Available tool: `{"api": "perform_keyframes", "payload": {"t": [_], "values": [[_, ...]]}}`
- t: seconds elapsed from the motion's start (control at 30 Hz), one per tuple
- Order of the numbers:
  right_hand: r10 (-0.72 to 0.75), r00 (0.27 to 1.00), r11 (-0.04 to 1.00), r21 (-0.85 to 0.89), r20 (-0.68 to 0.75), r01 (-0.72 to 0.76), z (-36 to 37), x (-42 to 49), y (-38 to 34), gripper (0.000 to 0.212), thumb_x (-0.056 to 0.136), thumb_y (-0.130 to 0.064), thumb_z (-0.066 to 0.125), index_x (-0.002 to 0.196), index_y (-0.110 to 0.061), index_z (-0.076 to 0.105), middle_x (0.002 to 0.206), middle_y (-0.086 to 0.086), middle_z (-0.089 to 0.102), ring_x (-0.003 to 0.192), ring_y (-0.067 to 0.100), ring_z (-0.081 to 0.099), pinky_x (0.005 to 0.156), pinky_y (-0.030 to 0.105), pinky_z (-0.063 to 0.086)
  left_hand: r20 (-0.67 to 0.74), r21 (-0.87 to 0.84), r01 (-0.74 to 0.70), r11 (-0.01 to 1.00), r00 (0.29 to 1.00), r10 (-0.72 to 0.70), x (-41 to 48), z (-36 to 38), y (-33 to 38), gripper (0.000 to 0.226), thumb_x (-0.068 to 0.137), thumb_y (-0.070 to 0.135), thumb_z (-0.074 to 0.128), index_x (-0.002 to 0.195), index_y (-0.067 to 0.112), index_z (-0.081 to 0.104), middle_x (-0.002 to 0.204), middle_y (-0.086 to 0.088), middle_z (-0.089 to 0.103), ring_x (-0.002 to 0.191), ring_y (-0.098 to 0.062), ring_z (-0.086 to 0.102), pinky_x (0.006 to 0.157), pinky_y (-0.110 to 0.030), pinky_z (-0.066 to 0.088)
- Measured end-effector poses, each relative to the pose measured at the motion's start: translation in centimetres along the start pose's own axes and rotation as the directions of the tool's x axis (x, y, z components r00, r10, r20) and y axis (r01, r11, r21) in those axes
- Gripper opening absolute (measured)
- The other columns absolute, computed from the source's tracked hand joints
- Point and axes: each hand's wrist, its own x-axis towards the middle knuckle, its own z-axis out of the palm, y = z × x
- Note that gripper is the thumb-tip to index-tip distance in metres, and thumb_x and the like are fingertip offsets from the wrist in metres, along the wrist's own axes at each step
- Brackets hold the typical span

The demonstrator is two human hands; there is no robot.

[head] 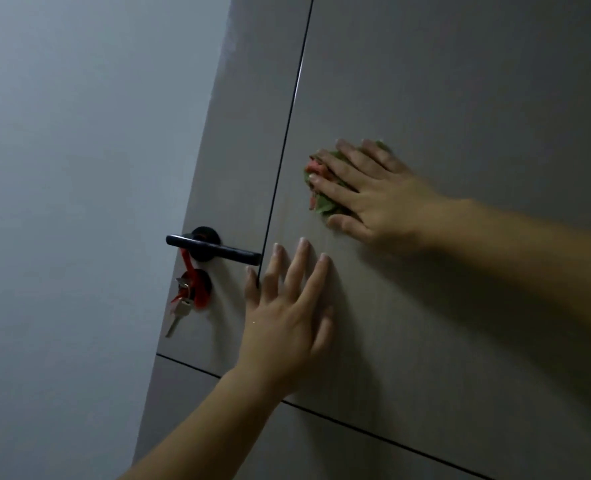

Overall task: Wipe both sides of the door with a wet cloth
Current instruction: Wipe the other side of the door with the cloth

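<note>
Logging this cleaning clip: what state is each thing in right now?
door: both hands on it.
cloth: bunched, pressed against door under right hand.
right hand: fingers straight, pressing cloth.
left hand: flat on door, holding nothing.
door handle: level, untouched.
keys: hanging on red strap from handle.

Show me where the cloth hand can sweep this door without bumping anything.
Bare panel lies above and right of the right hand and cloth, on the door right of the vertical groove. Below the horizontal groove is bare too. Crowded: lower left, where the left hand lies flat beside the handle and hanging keys.
</note>
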Motion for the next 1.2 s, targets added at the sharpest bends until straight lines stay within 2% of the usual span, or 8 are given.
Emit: {"api": "perform_keyframes", "payload": {"t": [0.13,0.27,0.43,0.63,0.73,0.87,1.03,1.2], "values": [[0.021,1.0,0.999,-0.042,0.0,-0.021,0.4,-4.6,0.2,0.079,0.096,-0.066,-0.005,0.161,-0.022,0.0,0.171,0.011,0.003,0.158,0.029,-0.004,0.127,0.049,-0.001,0.006,-0.019,0.006,1.0,1.0,-0.006,0.1,-0.4,0.1,0.074,0.092,0.064,0.003,0.158,0.04,-0.02,0.167,0.007,-0.032,0.151,-0.022,-0.037,0.125,-0.056,-0.008],[0.044,0.999,0.999,0.017,0.016,-0.044,-0.4,-0.8,-1.0,0.074,0.097,-0.066,-0.005,0.16,-0.03,-0.017,0.171,0.003,-0.018,0.156,0.021,-0.021,0.124,0.044,-0.015,-0.021,-0.079,0.082,0.993,0.996,-0.084,-0.6,-0.5,-1.2,0.075,0.094,0.063,0.005,0.162,0.035,-0.01,0.169,0.002,-0.026,0.154,-0.022,-0.029,0.127,-0.049,-0.012],[-0.061,0.998,0.993,0.1,-0.009,0.062,-2.2,9.5,-4.4,0.066,0.104,-0.063,0.008,0.161,-0.037,-0.01,0.169,-0.004,-0.023,0.154,0.017,-0.026,0.123,0.043,-0.02,-0.031,-0.019,0.048,0.999,0.998,-0.049,-1.1,0.4,-3.4,0.073,0.096,0.063,0.009,0.158,0.037,-0.019,0.166,0.004,-0.03,0.156,-0.028,-0.024,0.124,-0.059,-0.007],[-0.167,0.986,0.986,0.008,-0.009,0.167,0.0,5.8,-3.0,0.067,0.094,-0.068,-0.01,0.157,-0.045,-0.018,0.167,-0.01,-0.023,0.152,0.013,-0.028,0.12,0.035,-0.025,-0.084,-0.085,-0.016,0.996,0.996,0.009,-1.4,2.0,-4.6,0.075,0.099,0.062,0.022,0.162,0.037,-0.011,0.17,0.006,-0.023,0.157,-0.028,-0.02,0.125,-0.062,0.005],[-0.155,0.988,0.987,0.035,0.011,0.155,-0.8,8.7,-3.8,0.064,0.098,-0.065,-0.003,0.158,-0.044,-0.014,0.169,-0.008,-0.02,0.154,0.014,-0.025,0.123,0.039,-0.021,-0.096,-0.076,-0.021,0.997,0.995,0.013,-1.4,2.3,-4.6,0.076,0.1,0.062,0.026,0.163,0.035,-0.007,0.171,0.003,-0.017,0.158,-0.029,-0.018,0.125,-0.063,0.007],[-0.243,0.97,0.97,-0.005,0.012,0.243,-1.4,11.8,-7.0,0.06,0.106,-0.055,0.01,0.162,-0.038,-0.005,0.17,-0.004,-0.018,0.156,0.019,-0.021,0.126,0.045,-0.016,-0.087,-0.048,0.0,0.999,0.996,-0.004,-1.5,2.3,-4.8,0.074,0.101,0.059,0.03,0.165,0.031,0.005,0.172,0.0,-0.006,0.159,-0.033,-0.006,0.124,-0.063,0.014],[-0.394,0.915,0.917,-0.025,0.085,0.397,-0.3,5.7,-3.7,0.063,0.095,-0.06,-0.005,0.158,-0.048,-0.01,0.166,-0.016,-0.022,0.151,0.009,-0.031,0.12,0.033,-0.026,-0.104,-0.046,-0.004,0.999,0.995,-0.001,-1.6,2.0,-4.5,0.074,0.101,0.057,0.031,0.165,0.026,0.01,0.17,-0.001,-0.006,0.159,-0.033,-0.008,0.124,-0.064,0.013],[-0.384,0.919,0.921,-0.028,0.088,0.388,-1.0,8.0,-5.0,0.057,0.105,-0.05,0.011,0.16,-0.046,-0.005,0.168,-0.014,-0.019,0.152,0.01,-0.028,0.12,0.033,-0.026,-0.086,-0.068,0.088,0.994,0.992,-0.094,-3.8,3.0,-3.9,0.075,0.102,0.058,0.03,0.165,0.028,0.002,0.173,-0.002,-0.009,0.158,-0.032,-0.013,0.122,-0.067,0.014]]}}
